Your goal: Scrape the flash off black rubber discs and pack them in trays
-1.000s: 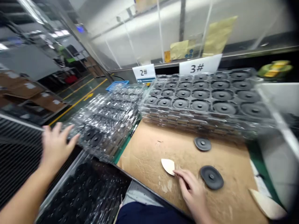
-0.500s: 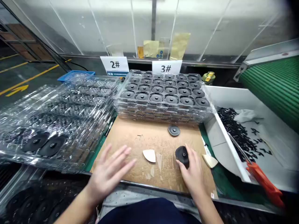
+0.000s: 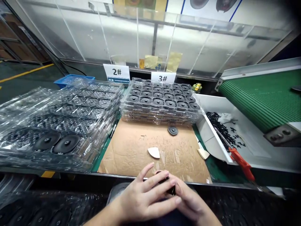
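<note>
Both hands meet just in front of the table's near edge, around a dark part that is mostly hidden by fingers. My right hand (image 3: 188,197) is closed on this black disc (image 3: 172,190). My left hand (image 3: 150,194) lies across it from the other side, its fingers slightly bent over the part and touching the right hand. On the cardboard sheet (image 3: 131,150) rests a white, wedge-shaped piece (image 3: 154,152). Another black disc (image 3: 173,130) with a central stub lies farther back. A second pale wedge (image 3: 203,153) is at the sheet's right edge.
Stacked clear trays (image 3: 160,116) with black discs stand at the back; more trays (image 3: 94,138) are stacked left. On the right, a white bin (image 3: 211,141) contains small black pieces and a red-handled tool (image 3: 242,161). A green conveyor belt (image 3: 261,94) slopes above it.
My right hand has brought the black disc off the cardboard toward my body. My left hand has moved right and come together with it. The view has tilted up.
</note>
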A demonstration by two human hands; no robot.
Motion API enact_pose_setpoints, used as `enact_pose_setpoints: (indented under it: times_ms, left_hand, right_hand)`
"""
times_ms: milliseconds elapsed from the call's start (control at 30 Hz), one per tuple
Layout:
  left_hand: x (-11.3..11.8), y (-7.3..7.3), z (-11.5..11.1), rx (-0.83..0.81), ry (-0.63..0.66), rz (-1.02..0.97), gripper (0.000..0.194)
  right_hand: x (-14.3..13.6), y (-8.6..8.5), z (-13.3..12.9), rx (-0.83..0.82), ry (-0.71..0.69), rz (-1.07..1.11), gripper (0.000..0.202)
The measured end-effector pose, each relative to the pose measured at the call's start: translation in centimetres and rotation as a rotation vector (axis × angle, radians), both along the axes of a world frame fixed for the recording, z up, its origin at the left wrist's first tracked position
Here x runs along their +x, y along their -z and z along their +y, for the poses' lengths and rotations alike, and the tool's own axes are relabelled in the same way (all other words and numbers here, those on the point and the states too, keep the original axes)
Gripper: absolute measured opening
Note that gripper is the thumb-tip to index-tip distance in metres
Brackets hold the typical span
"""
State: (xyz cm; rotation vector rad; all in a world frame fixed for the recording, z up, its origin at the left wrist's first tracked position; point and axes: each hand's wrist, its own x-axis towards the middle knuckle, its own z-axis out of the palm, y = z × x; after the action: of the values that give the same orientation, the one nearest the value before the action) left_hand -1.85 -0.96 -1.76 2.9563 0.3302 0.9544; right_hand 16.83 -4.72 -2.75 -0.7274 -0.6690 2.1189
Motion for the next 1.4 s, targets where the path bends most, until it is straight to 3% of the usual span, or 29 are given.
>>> enact_pose_setpoints:
  times_ms: [100,200,300,367,433,500,533,600,700,800,867,933,1033,1133,1200,1300,1400]
  left_hand:
    - [-0.8,-0.5,0.3,-0.023,0.001,0.035,0.051]
    - [-1.1,-0.2,0.5,-0.09,-0.012,0.022,0.055]
    - [-1.0,0.9,0.4,-0.331,-0.058,-0.1,0.059]
    - [-0.8,1.8,0.3,-0.699,-0.146,-0.36,0.061]
    - [-0.7,2.4,0.1,-1.215,-0.221,-0.756,0.06]
    - [-0.6,2.7,0.1,-1.688,-0.206,-1.13,0.059]
    - [-0.6,2.6,0.2,-1.854,-0.172,-1.265,0.058]
    - [-0.6,2.5,0.4,-2.03,-0.119,-1.431,0.057]
    - [-0.5,2.4,1.1,-2.103,-0.14,-1.507,0.053]
    - [-0.3,2.7,2.0,-2.14,-0.145,-1.489,0.053]
    - [0.0,2.9,2.8,-2.147,-0.161,-1.481,0.056]
    - [0.2,3.1,3.5,-2.136,-0.201,-1.488,0.058]
    - [0.5,3.4,4.4,-2.106,-0.258,-1.501,0.058]
    - [0.6,3.6,5.0,-2.112,-0.276,-1.471,0.057]
    - [0.6,3.7,5.3,-2.124,-0.29,-1.446,0.057]
    - [0.6,3.8,5.8,-2.112,-0.345,-1.435,0.057]
    - [0.6,4.0,6.4,-2.101,-0.324,-1.44,0.058]
  right_hand:
    - [-1.2,0.0,-0.2,0.003,0.027,0.005,0.046]
    - [-1.9,-0.2,-0.2,0.032,0.064,-0.129,0.046]
    - [-2.2,-0.2,0.2,0.185,0.089,-0.376,0.053]
    - [-2.2,0.0,0.7,0.358,0.079,-0.549,0.059]
    - [-2.2,0.4,1.2,0.499,0.073,-0.693,0.064]
    - [-2.1,1.0,1.6,0.581,0.149,-0.84,0.057]
    - [-2.1,1.2,1.8,0.62,0.214,-0.931,0.05]
    - [-2.1,1.6,2.1,0.73,0.346,-1.111,0.042]
    - [-2.8,1.8,2.9,1.063,0.431,-1.199,0.045]
    - [-3.6,1.8,4.2,1.434,0.332,-1.153,0.047]
    - [-3.5,2.1,4.9,1.533,0.286,-1.111,0.038]
    - [-2.8,2.3,5.2,1.422,0.354,-1.053,0.027]
    - [-1.3,2.4,5.5,1.055,0.475,-1.03,0.035]
    - [-0.8,2.3,6.7,0.846,0.427,-1.07,0.036]
    - [-1.3,2.3,8.0,0.89,0.316,-1.08,0.041]
    - [-2.1,2.4,9.7,1.095,0.102,-1.085,0.061]
    - [-1.8,2.7,9.8,1.197,0.132,-1.052,0.055]
